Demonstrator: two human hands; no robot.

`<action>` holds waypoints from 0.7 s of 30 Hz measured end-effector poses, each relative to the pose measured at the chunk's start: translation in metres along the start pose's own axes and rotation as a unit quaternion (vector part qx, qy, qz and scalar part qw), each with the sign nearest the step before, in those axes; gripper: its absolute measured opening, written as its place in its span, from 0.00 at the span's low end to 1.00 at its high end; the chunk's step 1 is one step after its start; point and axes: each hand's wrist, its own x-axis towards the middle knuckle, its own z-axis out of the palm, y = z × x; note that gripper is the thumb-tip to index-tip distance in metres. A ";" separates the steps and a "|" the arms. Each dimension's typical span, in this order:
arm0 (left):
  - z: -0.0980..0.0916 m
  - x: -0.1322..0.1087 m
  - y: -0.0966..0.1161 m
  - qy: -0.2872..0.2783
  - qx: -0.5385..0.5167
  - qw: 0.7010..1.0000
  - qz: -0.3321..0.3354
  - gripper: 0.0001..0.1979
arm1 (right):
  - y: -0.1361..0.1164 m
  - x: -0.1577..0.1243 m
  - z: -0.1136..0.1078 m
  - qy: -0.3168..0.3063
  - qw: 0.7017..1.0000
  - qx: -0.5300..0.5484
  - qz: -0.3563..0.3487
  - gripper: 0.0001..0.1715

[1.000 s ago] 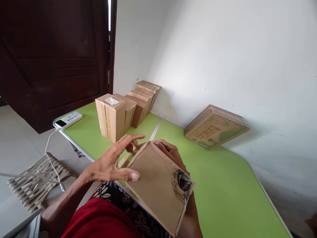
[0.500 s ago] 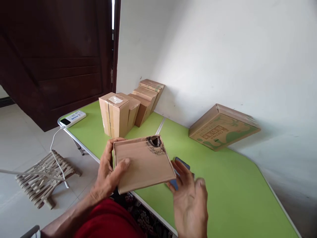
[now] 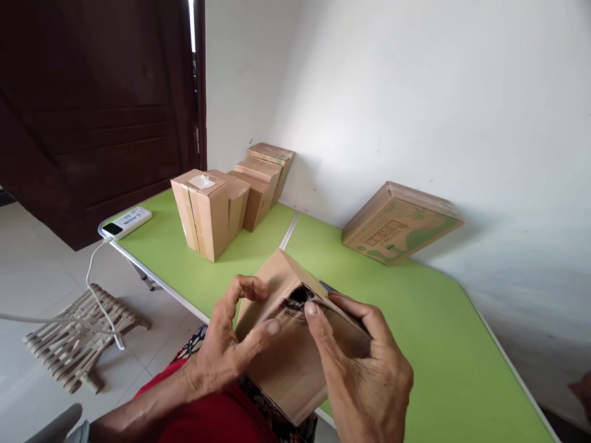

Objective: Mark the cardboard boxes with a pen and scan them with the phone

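A small brown cardboard box (image 3: 286,363) is tilted in front of me, above the table's near edge. One corner has a torn hole (image 3: 301,296) with dark scribbled lines around it. My right hand (image 3: 364,363) grips the box's right side, its thumb beside the hole and its fingers over the far face. My left hand (image 3: 231,344) is curled around the left edge, index finger on one face and thumb on another. Behind the box, only a bluish edge of a phone-like object (image 3: 327,287) shows.
The green table (image 3: 429,344) carries a row of cardboard boxes (image 3: 207,215) at the left. A coconut-print carton (image 3: 401,227) leans against the wall. A white power-bank-like device (image 3: 127,223) with a cable lies at the left corner. A woven stool (image 3: 78,338) stands on the floor.
The box has been turned and tipped, bringing its holed corner toward me. My right hand has moved from beside it to gripping it. My left hand has shifted its hold.
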 end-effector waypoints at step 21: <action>0.001 0.032 0.003 -0.029 0.099 0.993 0.061 0.16 | -0.013 0.004 0.030 0.034 0.977 -0.101 -0.184 0.16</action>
